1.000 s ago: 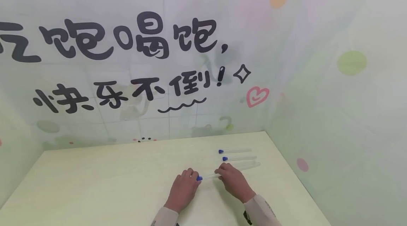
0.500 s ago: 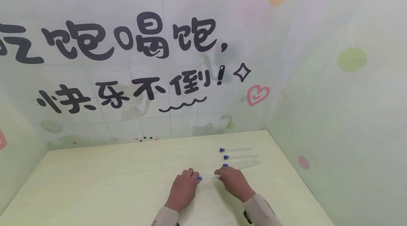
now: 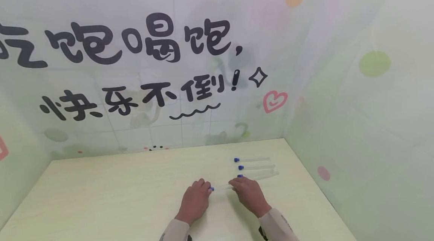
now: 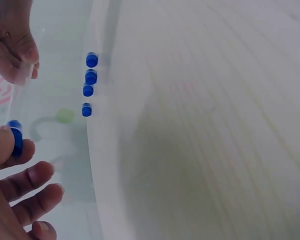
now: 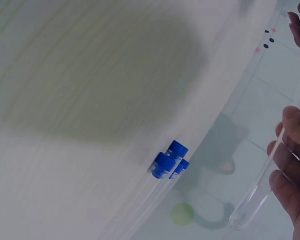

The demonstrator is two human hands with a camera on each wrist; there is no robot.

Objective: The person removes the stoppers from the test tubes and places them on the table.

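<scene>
My left hand (image 3: 194, 201) pinches the blue cap (image 4: 16, 140) of a clear test tube (image 3: 222, 187) between thumb and index finger. Its other fingers are spread and loosely bent in the left wrist view. On the right, my right hand (image 3: 251, 196) grips the tube's glass body, thumb on one side and fingers curled on the other. The rounded tube end (image 5: 238, 218) sticks out past those fingers in the right wrist view. The tube is held roughly level above the table, cap to the left, and the cap sits at the tube's mouth.
Several more blue-capped test tubes (image 3: 257, 167) lie on the pale wooden table (image 3: 112, 196) beyond my right hand, caps to the left. The nearest ones are partly behind that hand. A printed wall sheet (image 3: 196, 131) borders the table's back, another the right side.
The left fingers have shifted slightly at the cap, while the right hand keeps its grip. The head view has moved a little, and a blue cap beyond the right hand now shows.
</scene>
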